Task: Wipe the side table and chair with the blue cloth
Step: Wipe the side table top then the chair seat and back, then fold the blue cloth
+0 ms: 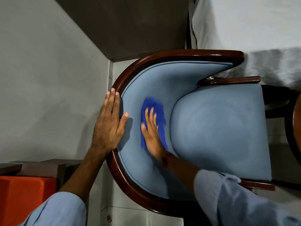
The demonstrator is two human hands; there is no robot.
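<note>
A chair (pixel 219 128) with light blue upholstery and a dark wooden curved frame fills the middle of the view, seen from above. My right hand (pixel 152 134) lies flat on the blue cloth (pixel 154 110), pressing it against the padded inside of the chair's backrest; hand and cloth are blurred. My left hand (pixel 110 121) rests flat on the top of the wooden back rail, fingers together, thumb on the padding. Part of the cloth is hidden under my right palm.
A grey wall (pixel 48 79) stands left of the chair. A red-orange box (pixel 24 196) and dark wooden furniture (pixel 48 167) sit at the lower left. A bed with white sheets (pixel 252 30) lies at the upper right. A round wooden edge (pixel 294 128) shows at the far right.
</note>
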